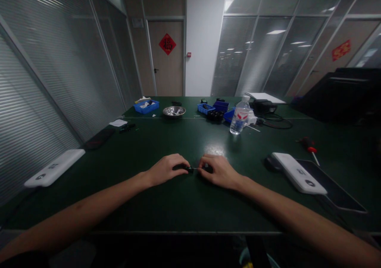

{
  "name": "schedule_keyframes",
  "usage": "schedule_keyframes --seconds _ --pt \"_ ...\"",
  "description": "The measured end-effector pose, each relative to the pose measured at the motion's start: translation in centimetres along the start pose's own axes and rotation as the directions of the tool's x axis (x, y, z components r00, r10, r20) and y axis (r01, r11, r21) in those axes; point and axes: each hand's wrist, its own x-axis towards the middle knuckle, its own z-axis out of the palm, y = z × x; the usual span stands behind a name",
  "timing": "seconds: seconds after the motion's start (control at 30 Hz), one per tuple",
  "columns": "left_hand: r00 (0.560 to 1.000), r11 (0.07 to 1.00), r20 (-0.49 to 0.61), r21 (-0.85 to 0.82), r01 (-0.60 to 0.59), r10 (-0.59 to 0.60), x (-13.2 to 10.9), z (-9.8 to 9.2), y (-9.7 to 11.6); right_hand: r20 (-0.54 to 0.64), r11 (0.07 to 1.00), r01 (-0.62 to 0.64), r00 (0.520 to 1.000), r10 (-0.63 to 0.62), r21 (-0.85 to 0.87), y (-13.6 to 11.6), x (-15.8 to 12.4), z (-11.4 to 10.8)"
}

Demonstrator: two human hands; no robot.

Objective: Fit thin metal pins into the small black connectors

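Note:
My left hand (169, 169) rests low over the green table, its fingers closed on a small black part (189, 169). Facing it, my right hand (218, 171) is closed around the dark handle of what looks like a small screwdriver (208, 167). A thin metal shaft spans the short gap between the hands, its tip at or very near the black part. My fingers cover much of both items, so the part's exact kind cannot be made out.
White power banks lie left (56, 167) and right (299, 173). A water bottle (239, 119) stands beyond my right hand. Farther back are a metal bowl (174, 116), blue bins (147, 108) and cables. A red-and-black screwdriver (311, 147) lies at right.

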Motion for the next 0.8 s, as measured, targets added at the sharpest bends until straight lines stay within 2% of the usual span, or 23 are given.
schedule_keyframes --seconds 0.17,0.33,0.6,0.8 --pt "0.996 0.996 -0.087 -0.093 -0.014 0.006 -0.2 0.1 0.0 -0.044 0.992 0.01 0.999 -0.004 0.129 -0.2 0.0 0.3" --pt "0.979 0.987 -0.185 -0.121 -0.106 0.082 -0.2 0.1 0.1 -0.049 0.961 -0.002 0.999 0.017 0.277 -0.3 0.0 0.5" --pt "0.964 0.983 -0.211 -0.055 -0.177 0.162 -0.4 0.5 0.6 -0.026 0.966 0.054 0.998 -0.049 0.254 -0.4 -0.3 0.7" --pt "0.929 0.976 -0.334 -0.089 -0.2 0.16 -0.4 0.6 1.8 -0.067 0.925 0.078 0.996 -0.057 0.373 -1.1 -0.3 0.8"
